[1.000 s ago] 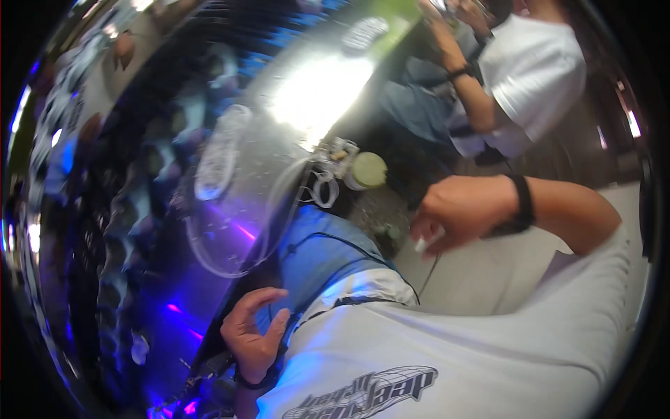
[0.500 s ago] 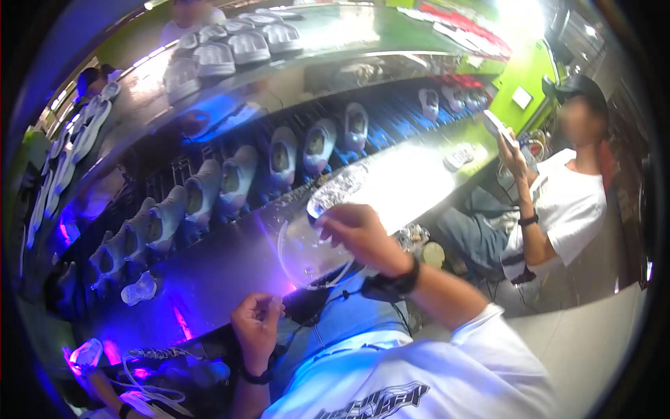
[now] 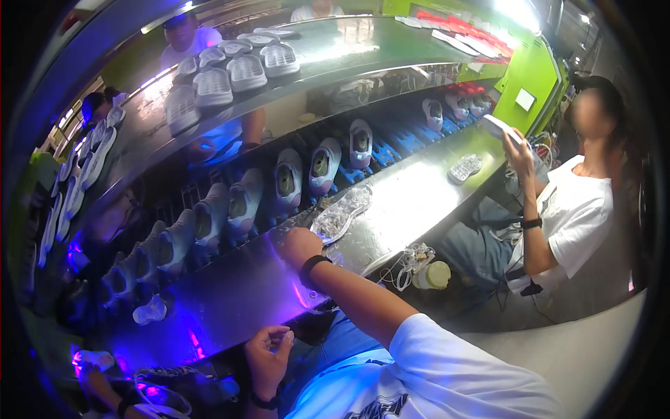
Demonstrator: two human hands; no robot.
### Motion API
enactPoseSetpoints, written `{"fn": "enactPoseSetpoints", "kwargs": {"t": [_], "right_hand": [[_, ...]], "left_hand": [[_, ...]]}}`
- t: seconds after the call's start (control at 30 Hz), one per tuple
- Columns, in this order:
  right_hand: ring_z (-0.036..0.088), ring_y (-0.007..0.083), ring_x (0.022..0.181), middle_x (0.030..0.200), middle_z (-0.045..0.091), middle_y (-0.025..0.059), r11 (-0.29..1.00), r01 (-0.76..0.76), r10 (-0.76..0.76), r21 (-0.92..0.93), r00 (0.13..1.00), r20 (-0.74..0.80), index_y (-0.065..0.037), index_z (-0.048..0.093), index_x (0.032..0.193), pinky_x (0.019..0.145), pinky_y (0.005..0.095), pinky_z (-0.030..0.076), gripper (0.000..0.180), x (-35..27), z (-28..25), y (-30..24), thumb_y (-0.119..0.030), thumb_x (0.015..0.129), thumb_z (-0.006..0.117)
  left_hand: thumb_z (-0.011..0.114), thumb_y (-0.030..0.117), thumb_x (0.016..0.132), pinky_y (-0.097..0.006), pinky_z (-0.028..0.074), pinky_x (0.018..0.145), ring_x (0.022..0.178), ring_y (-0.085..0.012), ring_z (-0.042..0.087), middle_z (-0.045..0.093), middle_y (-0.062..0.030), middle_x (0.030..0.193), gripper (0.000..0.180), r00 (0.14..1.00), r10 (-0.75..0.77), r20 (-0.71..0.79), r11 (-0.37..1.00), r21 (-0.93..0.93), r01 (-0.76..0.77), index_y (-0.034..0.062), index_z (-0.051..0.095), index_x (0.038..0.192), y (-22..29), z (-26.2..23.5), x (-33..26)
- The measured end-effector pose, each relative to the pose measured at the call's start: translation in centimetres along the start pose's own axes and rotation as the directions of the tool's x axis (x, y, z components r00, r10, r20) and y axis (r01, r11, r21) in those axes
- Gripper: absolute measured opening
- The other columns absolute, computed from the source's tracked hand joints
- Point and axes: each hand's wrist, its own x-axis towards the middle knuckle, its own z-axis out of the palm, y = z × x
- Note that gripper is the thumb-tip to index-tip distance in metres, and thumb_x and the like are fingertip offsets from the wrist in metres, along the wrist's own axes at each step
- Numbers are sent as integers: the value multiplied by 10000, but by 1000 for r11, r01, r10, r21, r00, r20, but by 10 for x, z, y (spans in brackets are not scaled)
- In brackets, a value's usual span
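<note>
On the metal bench lies a pale shoe sole [image 3: 343,214] with a rough, speckled, glinting face turned up. My right hand [image 3: 301,246] is at its near left end, over the bench, back of the hand up and fingers curled. What those fingers hold, if anything, is hidden under the hand. My left hand [image 3: 269,357] hangs at the bench's near edge, thumb and fingertips pinched together. Anything between them is too small to make out. Beyond the sole, a row of white shoe uppers [image 3: 287,180] stands on a dark and blue conveyor.
Another sole [image 3: 465,167] lies farther right on the bench [image 3: 230,286]. A small pale piece [image 3: 150,309] lies at left. Several soles [image 3: 246,72] rest on the upper shelf. At right a seated person holds a white sole [image 3: 501,130]; a tub [image 3: 433,275] stands beside tangled cords. Another person's hand [image 3: 94,377] shows lower left.
My right hand has moved left and slightly down, away from above the sole. The clear looped film under it no longer shows. My left hand appears slightly lower, and the view has shifted.
</note>
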Motion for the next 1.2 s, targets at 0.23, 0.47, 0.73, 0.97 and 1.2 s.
{"fn": "enactPoseSetpoints", "kwargs": {"t": [0.23, 0.47, 0.73, 0.97, 1.2], "right_hand": [[702, 497, 832, 800, 691, 302, 894, -96, 126, 438, 991, -40, 75, 685, 796, 722, 558, 550, 372, -28, -31, 14, -270, 919, 619], [660, 261, 605, 657, 629, 195, 597, -58, 124, 800, 992, -20, 39, 584, 744, 568, 454, 483, 410, -104, -135, 52, -267, 1011, 640], [705, 173, 816, 978, 734, 169, 38, -292, 133, 956, 949, 284, 57, 628, 1143, 743, 297, 566, 215, -156, -181, 128, -133, 1098, 538], [564, 114, 637, 974, 721, 126, 47, -195, 193, 980, 964, 183, 42, 590, 1288, 538, 204, 403, 314, -179, -220, 159, -196, 1094, 530], [483, 107, 553, 839, 648, 85, 526, 18, 210, 850, 966, -150, -7, 576, 1056, 470, 223, 348, 265, -172, -210, 166, -251, 1112, 489]], "left_hand": [[718, -41, 929, -249, 580, 716, 759, -114, 702, 727, -97, 900, 133, 997, -49, 67, 998, -27, 51, -52, 689, 1058, 14, 6, 9], [716, -7, 929, -244, 540, 674, 720, -105, 673, 720, -65, 843, 88, 951, 289, 108, 941, 149, -303, -16, 704, 1016, 117, 34, 117], [783, 384, 760, -436, 578, 842, 946, -379, 752, 767, -225, 1002, 423, 900, 68, 431, 499, 767, -405, 13, 776, 962, 167, 202, 340], [680, 577, 823, -445, 507, 1067, 1234, -404, 666, 676, -272, 1333, 763, 930, -3, 368, 560, 771, -303, -23, 692, 1294, 121, 354, 476], [791, 569, 751, -396, 553, 1022, 1212, -331, 686, 693, -216, 1323, 738, 917, 110, 384, 366, 842, -397, 24, 722, 1245, 78, 390, 542]]}}
